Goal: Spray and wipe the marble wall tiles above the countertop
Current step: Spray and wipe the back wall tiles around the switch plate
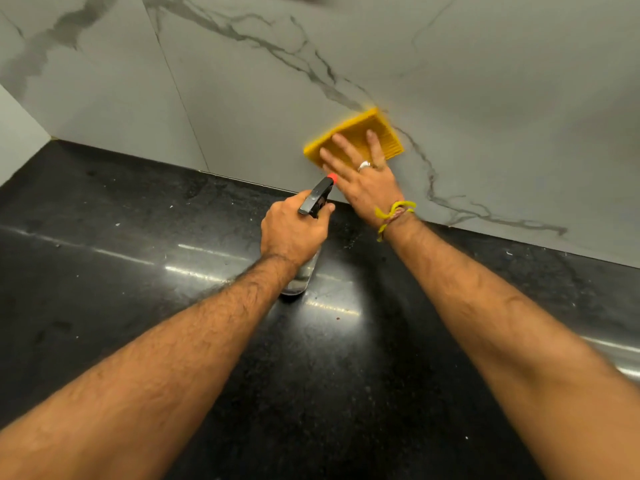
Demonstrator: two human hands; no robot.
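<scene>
1. Now we see our right hand flat on the yellow cloth, with the arm stretched out long over the black countertop.
2. Our right fingers are straight and spread apart. They press the cloth onto the marble wall tiles. The cloth sits low on the wall, a little above the place where the wall meets the countertop, right on a dark gray vein.
3. Our left hand is curled round the neck of the spray bottle. The left arm reaches forward too, and the wrist is close to straight.
4. Our left fingers wrap tight round the bottle. One fingertip shows by the black trigger. We cannot tell if it is squeezing.
5. The bottle's red tip points at the wall, just beside the heel of our right hand. Its clear body hangs down under our fist, over the countertop. We cannot tell if the bottom touches the top.
6. We count two hands and two bare arms.
7. We count one cloth and one spray bottle.
8. We count one silver ring on a right finger and one yellow thread band tied on the right wrist.
9. We count one seam line running down the wall, so two big tiles show on this wall, one on each side. Another bit of wall shows at the far left corner.
</scene>
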